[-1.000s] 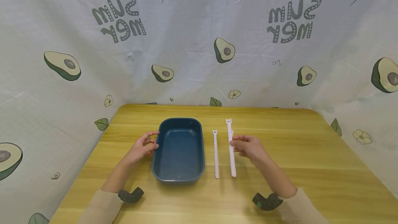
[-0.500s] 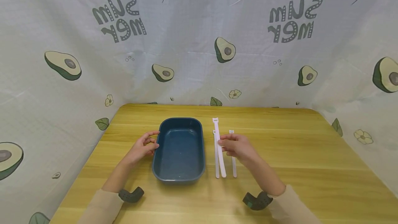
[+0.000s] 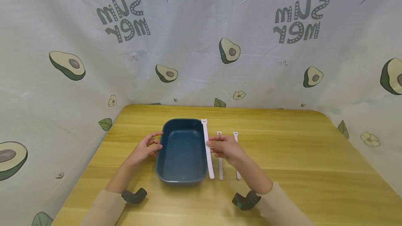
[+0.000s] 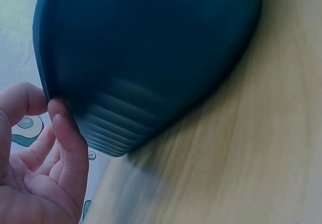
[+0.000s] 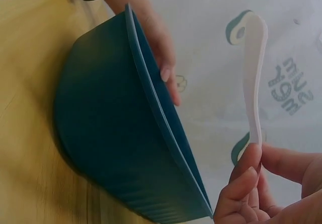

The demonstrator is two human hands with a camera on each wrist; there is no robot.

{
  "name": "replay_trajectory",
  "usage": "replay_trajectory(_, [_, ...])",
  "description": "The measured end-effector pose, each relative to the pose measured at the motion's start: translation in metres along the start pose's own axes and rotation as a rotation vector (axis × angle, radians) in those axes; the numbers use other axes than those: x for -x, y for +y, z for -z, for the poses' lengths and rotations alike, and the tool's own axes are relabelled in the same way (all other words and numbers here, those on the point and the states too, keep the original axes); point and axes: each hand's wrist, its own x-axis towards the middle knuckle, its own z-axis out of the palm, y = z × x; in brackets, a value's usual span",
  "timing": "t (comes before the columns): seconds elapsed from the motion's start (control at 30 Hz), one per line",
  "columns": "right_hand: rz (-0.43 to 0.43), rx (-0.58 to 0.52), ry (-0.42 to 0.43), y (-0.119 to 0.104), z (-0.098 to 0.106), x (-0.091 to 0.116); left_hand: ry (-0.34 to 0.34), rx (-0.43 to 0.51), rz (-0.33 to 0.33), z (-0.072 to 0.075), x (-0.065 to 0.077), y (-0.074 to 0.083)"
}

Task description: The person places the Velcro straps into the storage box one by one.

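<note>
A deep blue plastic basin (image 3: pixel 182 156) with rounded corners sits on the table, nothing inside it. On its left side, my left hand (image 3: pixel 142 152) pinches the rim between thumb and fingers; the left wrist view shows the thumb (image 4: pixel 68 133) against the wall near the edge. My right hand (image 3: pixel 227 150) pinches a white cable tie (image 3: pixel 209 161), a flat strap with a slotted head, near its middle. In the head view that tie overlaps the basin's right rim. The right wrist view shows the held tie (image 5: pixel 255 68) raised beside the basin, slightly curved.
Two more white cable ties lie on the wooden table (image 3: pixel 282 156) right of the basin: one (image 3: pixel 221 170) partly behind my right hand, the other (image 3: pixel 236 136) partly hidden by the hand and forearm. A printed cloth (image 3: pixel 194 76) hangs behind the table.
My right hand has lifted one cable tie from the rightmost spot and carried it left, past the middle tie, to the basin's right rim. The left hand stays on the basin.
</note>
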Motion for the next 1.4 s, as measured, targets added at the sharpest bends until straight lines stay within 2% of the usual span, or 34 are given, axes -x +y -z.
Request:
replay_trajectory(0.2, [-0.01,-0.034,0.004,-0.001,-0.017,-0.01,0.0,-0.002,0.004,0.0,-0.002,0.0])
replay_trajectory(0.53, [0.013,-0.05,-0.047,-0.004,-0.041,-0.022,0.008,-0.018,0.006,-0.002,-0.001,0.001])
replay_trajectory(0.83, [-0.02,-0.076,-0.024,-0.001,-0.064,-0.034,0.013,-0.018,0.014,-0.001,-0.002,0.001])
replay_trajectory(1.13, [-0.052,-0.028,-0.01,0.008,-0.083,-0.047,0.035,-0.033,0.013,-0.001,-0.002,0.0])
replay_trajectory(1.4, [-0.088,0.003,0.046,0.014,-0.093,-0.058,0.038,-0.028,0.019,0.0,-0.003,-0.001])
